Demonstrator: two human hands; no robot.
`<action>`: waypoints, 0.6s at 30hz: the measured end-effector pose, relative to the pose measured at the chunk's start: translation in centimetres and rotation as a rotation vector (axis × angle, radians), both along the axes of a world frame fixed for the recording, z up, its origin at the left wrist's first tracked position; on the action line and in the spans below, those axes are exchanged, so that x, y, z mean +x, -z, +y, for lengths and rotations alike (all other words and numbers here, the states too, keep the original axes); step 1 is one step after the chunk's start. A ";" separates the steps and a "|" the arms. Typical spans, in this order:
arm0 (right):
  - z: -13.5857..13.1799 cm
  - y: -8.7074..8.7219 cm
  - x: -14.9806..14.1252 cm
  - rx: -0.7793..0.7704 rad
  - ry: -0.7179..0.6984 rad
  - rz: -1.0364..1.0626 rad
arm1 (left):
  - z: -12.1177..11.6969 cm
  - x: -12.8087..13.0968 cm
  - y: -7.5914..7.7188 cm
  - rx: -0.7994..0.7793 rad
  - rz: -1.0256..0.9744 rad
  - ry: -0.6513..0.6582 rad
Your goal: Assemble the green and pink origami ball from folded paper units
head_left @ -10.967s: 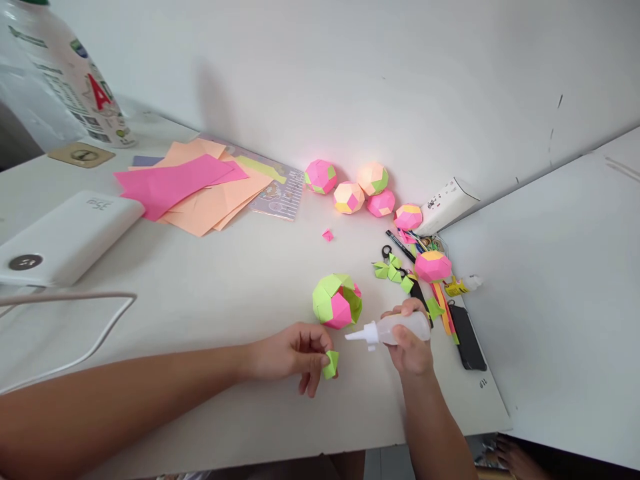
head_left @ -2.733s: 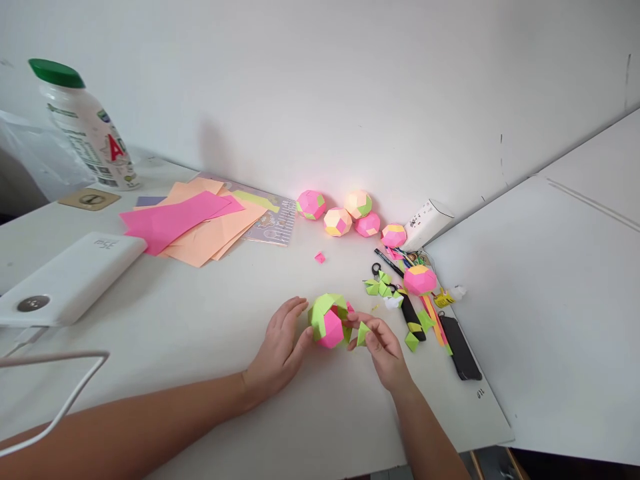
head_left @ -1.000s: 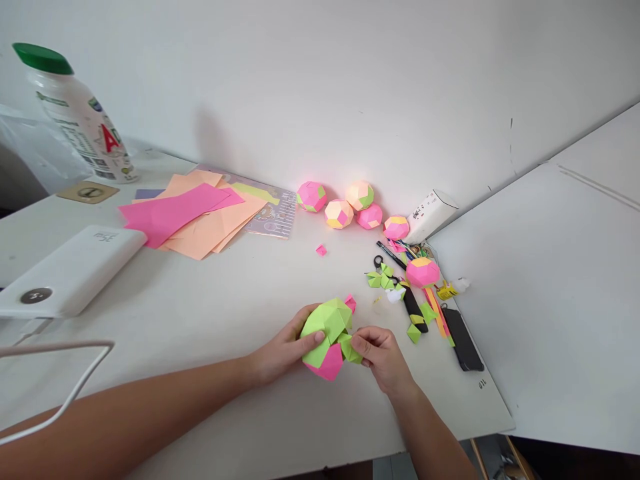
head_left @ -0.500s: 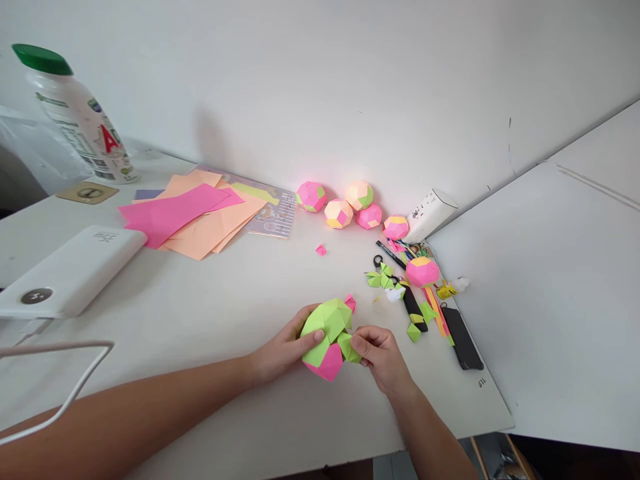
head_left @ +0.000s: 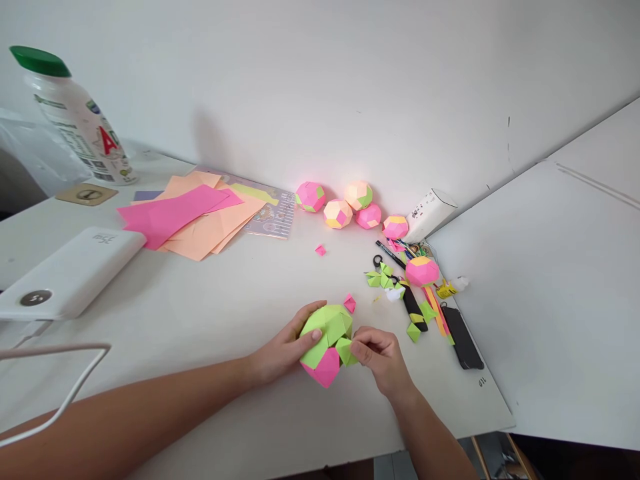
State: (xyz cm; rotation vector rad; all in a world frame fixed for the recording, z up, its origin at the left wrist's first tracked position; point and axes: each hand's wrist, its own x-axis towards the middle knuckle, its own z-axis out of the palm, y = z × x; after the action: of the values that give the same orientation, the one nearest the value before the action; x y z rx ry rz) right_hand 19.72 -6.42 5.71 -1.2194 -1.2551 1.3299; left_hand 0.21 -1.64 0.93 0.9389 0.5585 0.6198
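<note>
A green and pink folded-paper ball (head_left: 327,327) rests in my left hand (head_left: 295,340), thumb across its near face and fingers behind it. On its right side the ball has a gap. There my right hand (head_left: 383,357) pinches a small green folded-paper piece (head_left: 345,351) between thumb and finger, right against the ball; whether it is joined to it I cannot tell. Just behind the ball lies a small pink folded piece (head_left: 350,303), and another pink piece (head_left: 321,250) sits farther back. Several loose green pieces (head_left: 383,275) lie to the right.
Several finished paper balls (head_left: 339,213) line the wall. Pink and peach paper sheets (head_left: 200,213) lie at back left, near a white power bank (head_left: 75,270) and a bottle (head_left: 83,120). On the right are a black phone (head_left: 463,339), a glue bottle (head_left: 450,287) and a white box (head_left: 431,215).
The ball has tipped slightly and moved a little down in my left hand. My right hand keeps its pinch on the green piece, almost in place.
</note>
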 end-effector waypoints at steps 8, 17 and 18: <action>-0.2 0.1 0.1 0.019 0.005 -0.027 | -0.2 -0.1 0.4 0.015 -0.016 -0.017; -0.1 0.2 0.1 0.017 0.009 -0.031 | -0.1 0.0 0.3 0.015 -0.012 -0.014; -0.1 0.1 0.1 0.010 0.010 -0.029 | -0.1 0.0 0.3 0.014 -0.014 -0.013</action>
State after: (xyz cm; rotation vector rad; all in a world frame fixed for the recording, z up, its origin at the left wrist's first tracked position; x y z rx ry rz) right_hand 19.78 -6.51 5.58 -1.2409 -1.2733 1.3015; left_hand 0.18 -1.78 0.67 0.9438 0.5484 0.6423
